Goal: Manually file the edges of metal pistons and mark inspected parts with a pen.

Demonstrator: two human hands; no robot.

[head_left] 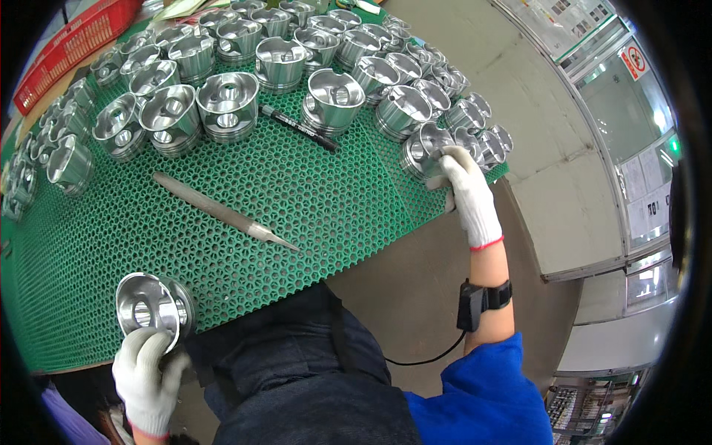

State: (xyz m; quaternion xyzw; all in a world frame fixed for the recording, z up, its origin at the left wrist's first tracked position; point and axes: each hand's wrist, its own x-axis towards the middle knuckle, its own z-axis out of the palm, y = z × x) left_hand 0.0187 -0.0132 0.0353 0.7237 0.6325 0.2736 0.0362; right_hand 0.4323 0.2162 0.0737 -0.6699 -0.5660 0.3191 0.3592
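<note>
At the near left edge of the table, my gloved left hand (152, 378) grips the rim of a shiny metal piston (184, 298), which lies tilted with its hollow side showing. My right hand (469, 194), also in a white glove, reaches to the table's right edge. Its fingers are bent over another piston (421, 150) at the front of the right-hand group; the glove hides part of the contact. Between the hands, a half-round metal file (215, 208) rests on the green mat (326, 215), its pointed tang toward me.
Several rows of pistons (278, 63) stand along the far side and both ends of the mat. A black marker (299, 127) lies in front of them. At the back left is a red plastic basket (78, 48). A pale wall (534, 133) rises beyond the table's right edge.
</note>
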